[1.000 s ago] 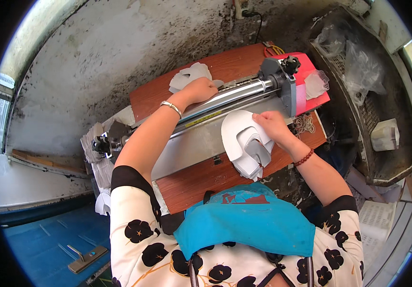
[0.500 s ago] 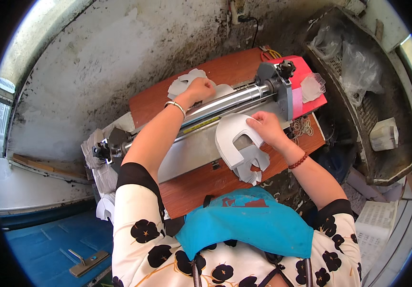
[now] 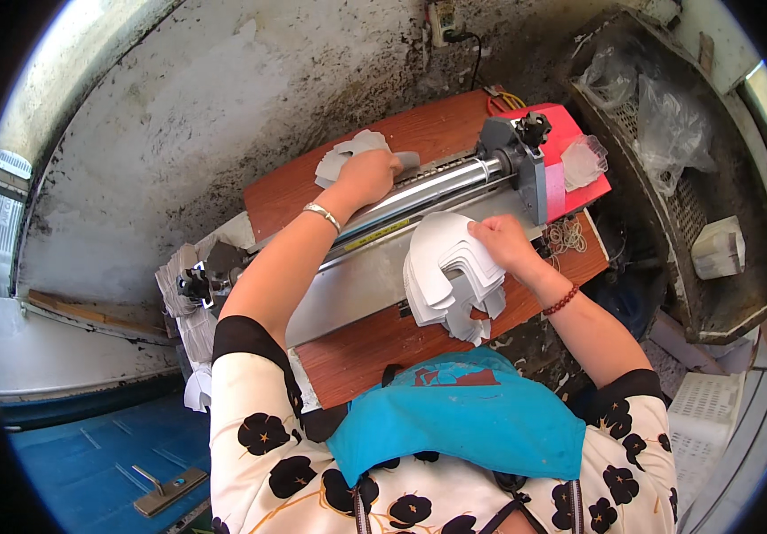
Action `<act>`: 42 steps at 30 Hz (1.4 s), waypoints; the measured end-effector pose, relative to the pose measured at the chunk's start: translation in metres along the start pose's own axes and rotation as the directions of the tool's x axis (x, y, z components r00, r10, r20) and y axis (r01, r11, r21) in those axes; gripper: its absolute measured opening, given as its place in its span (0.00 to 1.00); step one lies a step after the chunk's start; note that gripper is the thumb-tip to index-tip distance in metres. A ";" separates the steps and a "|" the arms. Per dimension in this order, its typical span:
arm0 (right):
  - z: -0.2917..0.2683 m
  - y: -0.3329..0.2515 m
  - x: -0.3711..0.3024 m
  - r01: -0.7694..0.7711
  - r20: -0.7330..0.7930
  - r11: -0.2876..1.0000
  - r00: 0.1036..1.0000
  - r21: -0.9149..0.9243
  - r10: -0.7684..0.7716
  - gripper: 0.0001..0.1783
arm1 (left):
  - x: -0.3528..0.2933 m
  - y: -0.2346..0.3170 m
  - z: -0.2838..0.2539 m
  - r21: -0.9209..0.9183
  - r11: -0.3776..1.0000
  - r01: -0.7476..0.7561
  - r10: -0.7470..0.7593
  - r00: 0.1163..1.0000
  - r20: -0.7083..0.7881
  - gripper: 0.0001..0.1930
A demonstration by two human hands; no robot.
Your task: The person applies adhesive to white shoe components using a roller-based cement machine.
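Note:
My right hand (image 3: 503, 242) pinches the upper right end of a fanned stack of white U-shaped sheets (image 3: 430, 262), over the near side of a roller machine. Beneath that stack are more white cut pieces (image 3: 465, 313), by the near board. Beyond the machine's shiny metal roller (image 3: 437, 185), my left hand (image 3: 371, 174) is closed, its fingertips against a small white piece (image 3: 408, 160); part of the grip is hidden. Just behind this hand, other white cut pieces (image 3: 340, 158) lie in a loose pile on the brown board (image 3: 281, 191).
Black adjusting knobs (image 3: 535, 129) top the machine's right end, beside a red panel (image 3: 579, 191) bearing a clear plastic piece. White stacks (image 3: 194, 334) stand at the left end. Tangled string (image 3: 566, 236) lies on the right. A crate with plastic bags (image 3: 673, 133) stands far right.
The sheets in my right hand have fanned apart and shifted slightly right. Beyond the roller, the small white piece has come away from the roller toward my left fingertips.

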State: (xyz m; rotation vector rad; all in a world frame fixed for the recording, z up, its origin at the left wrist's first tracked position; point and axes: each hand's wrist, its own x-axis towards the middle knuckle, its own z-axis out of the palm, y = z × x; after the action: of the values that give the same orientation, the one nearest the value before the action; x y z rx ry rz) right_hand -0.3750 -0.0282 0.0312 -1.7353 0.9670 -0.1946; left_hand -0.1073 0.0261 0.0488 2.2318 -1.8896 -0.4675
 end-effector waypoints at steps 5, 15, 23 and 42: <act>0.005 0.002 0.008 0.020 -0.051 0.999 0.999 0.049 -0.017 0.22 | 0.009 -0.006 0.010 -0.347 0.927 0.145 -0.083 0.979 0.188 0.15; 0.004 0.006 0.000 0.099 -0.066 0.994 0.993 -0.049 -0.102 0.21 | 0.010 -0.006 0.016 -0.479 0.858 0.185 -0.090 0.973 0.213 0.19; 0.006 -0.028 -0.020 0.180 -0.022 0.936 0.980 -0.304 -0.195 0.21 | 0.009 -0.001 0.012 -0.479 0.848 0.227 -0.109 0.959 0.261 0.17; 0.023 -0.012 -0.028 0.029 0.034 0.974 0.999 0.225 -0.038 0.13 | -0.001 0.010 0.005 -0.623 0.721 0.302 -0.174 0.950 0.258 0.19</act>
State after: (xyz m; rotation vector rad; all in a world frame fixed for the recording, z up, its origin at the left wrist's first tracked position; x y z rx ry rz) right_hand -0.3740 0.0089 0.0414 -1.5431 0.8544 -0.2808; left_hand -0.1189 0.0257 0.0472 1.9666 -1.1955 -1.2080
